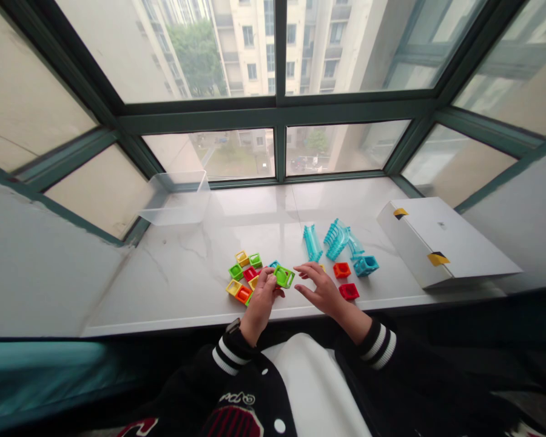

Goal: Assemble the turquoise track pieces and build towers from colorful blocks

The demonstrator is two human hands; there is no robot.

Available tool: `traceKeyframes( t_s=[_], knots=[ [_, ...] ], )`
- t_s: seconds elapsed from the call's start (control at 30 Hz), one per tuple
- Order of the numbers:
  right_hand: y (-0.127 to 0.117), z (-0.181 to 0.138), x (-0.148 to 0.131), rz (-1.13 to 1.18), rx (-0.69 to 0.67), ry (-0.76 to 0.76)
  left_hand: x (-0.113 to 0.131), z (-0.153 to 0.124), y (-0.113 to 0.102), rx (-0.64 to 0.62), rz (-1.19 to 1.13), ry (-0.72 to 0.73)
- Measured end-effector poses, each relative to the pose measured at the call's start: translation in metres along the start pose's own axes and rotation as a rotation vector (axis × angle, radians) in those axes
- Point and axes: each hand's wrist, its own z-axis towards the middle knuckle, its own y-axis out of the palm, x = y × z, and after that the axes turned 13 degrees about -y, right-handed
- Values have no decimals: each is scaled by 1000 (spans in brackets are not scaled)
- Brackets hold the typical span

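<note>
My left hand (262, 298) is closed on a green toy block (284, 277) with a square opening, held up above the sill's front part. Just right of that block, my right hand (319, 287) has its fingers apart and holds nothing. Several yellow, green, red and orange blocks lie in a group by my left hand, among them an orange block (242, 295) and a yellow block (242, 258); my hand hides some. Beyond my right hand sit an orange-red block (341, 270), a red block (349, 292) and a blue block (366, 265).
Clear blue track pieces (312, 243) lie behind my right hand, one of them a curved piece (337, 238). A clear plastic bin (177, 209) stands at the back left of the marble sill (164, 273). On the right is a white box (450, 240) with striped tape. Windows enclose the sill.
</note>
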Motion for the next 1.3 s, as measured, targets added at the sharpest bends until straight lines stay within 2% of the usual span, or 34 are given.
traceKeyframes(
  t_s=[0.13,0.33,0.6,0.83,1.1,1.3],
  knots=[
    [2,2,-5,155,16,-7,5,-5,9,-58,-111,-52],
    [-2,5,-10,277,-24,29,7,-8,12,-70,-87,-89],
    [-8,3,-10,107,4,-90,2,-7,7,-46,-6,-95],
    [-8,2,-8,-10,-73,-150,1,-9,5,-10,237,-22],
    [-12,-1,-2,-63,-231,-98,-6,-5,5,-8,482,-34],
    [-27,-6,3,-134,-259,-11,-15,-3,2,-96,432,-90]
  ],
)
